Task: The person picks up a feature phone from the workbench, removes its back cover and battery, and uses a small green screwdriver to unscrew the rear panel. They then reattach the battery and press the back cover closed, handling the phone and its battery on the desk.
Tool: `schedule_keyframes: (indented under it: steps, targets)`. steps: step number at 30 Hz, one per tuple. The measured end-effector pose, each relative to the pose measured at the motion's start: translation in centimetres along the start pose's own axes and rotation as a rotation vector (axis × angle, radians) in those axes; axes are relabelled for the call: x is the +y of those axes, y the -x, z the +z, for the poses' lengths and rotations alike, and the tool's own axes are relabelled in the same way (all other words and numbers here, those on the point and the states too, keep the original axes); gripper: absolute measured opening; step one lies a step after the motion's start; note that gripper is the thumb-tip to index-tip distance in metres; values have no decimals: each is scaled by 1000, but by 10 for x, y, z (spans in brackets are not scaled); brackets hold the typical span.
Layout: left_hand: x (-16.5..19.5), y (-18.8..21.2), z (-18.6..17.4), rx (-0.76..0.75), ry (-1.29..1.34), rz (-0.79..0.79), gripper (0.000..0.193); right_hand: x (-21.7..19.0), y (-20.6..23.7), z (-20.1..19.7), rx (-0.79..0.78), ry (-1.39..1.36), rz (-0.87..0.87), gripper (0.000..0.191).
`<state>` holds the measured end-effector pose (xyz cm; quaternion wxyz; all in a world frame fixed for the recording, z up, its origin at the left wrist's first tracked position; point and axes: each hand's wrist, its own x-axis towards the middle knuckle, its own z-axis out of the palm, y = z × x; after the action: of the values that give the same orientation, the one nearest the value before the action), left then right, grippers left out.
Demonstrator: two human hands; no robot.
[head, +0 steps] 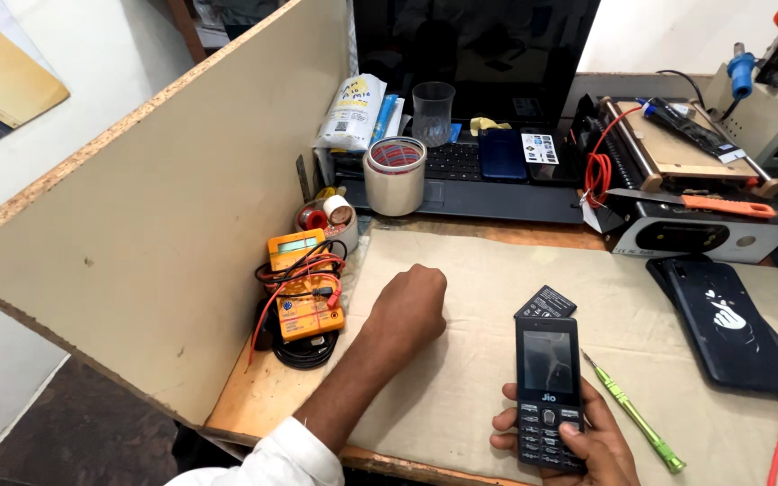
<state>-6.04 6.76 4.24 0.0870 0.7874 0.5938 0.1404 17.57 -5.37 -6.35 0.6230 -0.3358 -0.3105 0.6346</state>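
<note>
My right hand [587, 439] holds a black keypad phone [547, 369] upright near the front edge of the beige mat [488, 279], thumb on the keys. Its screen is dark. A black phone battery [547, 303] lies on the mat just behind the phone. My left hand [407, 309] rests as a closed fist on the mat to the left, holding nothing that I can see. A green-handled screwdriver [634, 414] lies on the mat just right of my right hand.
An orange multimeter [303, 283] with red and black leads sits by the wooden partition [164, 207] at left. A black smartphone [731, 319] lies at right. Behind are tape rolls [395, 175], a glass [432, 111], a laptop keyboard [461, 162] and a separator machine [686, 193].
</note>
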Motion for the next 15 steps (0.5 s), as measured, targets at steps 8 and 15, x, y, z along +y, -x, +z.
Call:
schedule_keyframes:
  steps: [8, 15]
  targets:
    - [2, -14, -12, -105, 38, -35, 26, -9, 3, 8, 15, 13, 19, 75]
    - [-53, -51, -30, 56, 123, -174, 38, 5, -5, -15, 12, 16, 23, 74]
